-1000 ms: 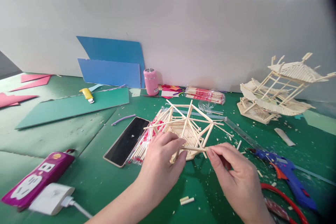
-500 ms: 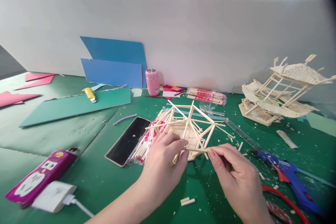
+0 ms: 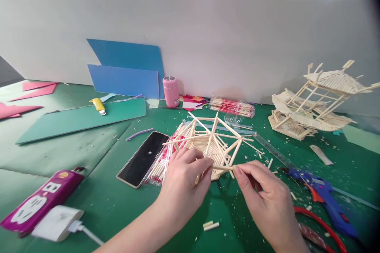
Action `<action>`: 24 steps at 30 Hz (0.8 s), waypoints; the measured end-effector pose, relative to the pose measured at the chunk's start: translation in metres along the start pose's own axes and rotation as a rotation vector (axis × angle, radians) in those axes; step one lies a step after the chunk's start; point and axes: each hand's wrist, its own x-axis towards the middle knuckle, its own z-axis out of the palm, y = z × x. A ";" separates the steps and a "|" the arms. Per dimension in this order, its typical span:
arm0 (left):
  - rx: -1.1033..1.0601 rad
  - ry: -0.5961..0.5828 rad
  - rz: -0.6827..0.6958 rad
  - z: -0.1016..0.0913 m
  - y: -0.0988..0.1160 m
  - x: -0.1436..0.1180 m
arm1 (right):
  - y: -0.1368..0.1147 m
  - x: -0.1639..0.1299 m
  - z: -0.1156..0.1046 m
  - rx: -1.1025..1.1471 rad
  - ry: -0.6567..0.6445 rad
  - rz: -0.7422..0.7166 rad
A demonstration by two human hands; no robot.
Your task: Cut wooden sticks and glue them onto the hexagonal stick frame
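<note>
A short wooden stick (image 3: pixel 222 167) lies crosswise at the near side of a stick-built frame (image 3: pixel 210 138), which has a slatted base and thin rafters meeting at a top point. My left hand (image 3: pixel 187 174) is closed in a pinch on the stick's left end, its fingers covering part of the frame's near left side. At the other end, the thumb and fingertips of my right hand (image 3: pixel 264 197) pinch the stick close to a corner of the frame. Whether the stick touches the frame there I cannot tell.
Left of the frame lie a phone (image 3: pixel 144 159), bagged sticks (image 3: pixel 163 162) and a purple power strip (image 3: pixel 41 201). A blue glue gun (image 3: pixel 325 199) rests at right, below a stick pavilion (image 3: pixel 314 102). Behind stand a pink flask (image 3: pixel 171 91) and blue boards (image 3: pixel 124 83).
The camera view has shifted slightly, so everything sits a little further left and up. Both hands keep the same pinch on the stick.
</note>
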 end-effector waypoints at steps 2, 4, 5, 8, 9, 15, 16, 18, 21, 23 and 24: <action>0.019 -0.012 0.015 -0.001 0.001 0.001 | 0.000 0.001 0.000 0.006 -0.012 0.013; 0.049 -0.026 0.028 -0.003 0.002 0.002 | -0.001 0.001 0.000 0.013 -0.024 0.025; 0.068 -0.034 0.034 -0.004 0.002 0.002 | -0.001 0.001 -0.001 0.018 -0.027 0.031; 0.159 -0.046 0.031 -0.006 0.003 0.004 | -0.002 0.002 -0.001 0.029 -0.042 0.067; 0.194 -0.043 0.030 -0.006 0.004 0.004 | -0.002 0.002 -0.001 0.029 -0.047 0.077; 0.310 -0.094 0.094 -0.004 0.016 0.009 | -0.002 0.002 -0.002 0.038 -0.066 0.096; 0.316 -0.112 0.103 -0.003 0.018 0.010 | -0.002 0.001 -0.003 0.039 -0.067 0.100; 0.321 -0.140 0.106 -0.002 0.022 0.013 | -0.002 0.001 -0.003 0.038 -0.066 0.107; 0.311 -0.160 0.101 0.000 0.025 0.017 | -0.002 0.001 -0.004 0.041 -0.064 0.109; 0.302 -0.167 0.095 0.002 0.026 0.017 | -0.002 0.002 -0.003 0.042 -0.066 0.108; 0.297 -0.167 0.091 0.002 0.026 0.017 | -0.003 0.002 -0.003 0.039 -0.066 0.109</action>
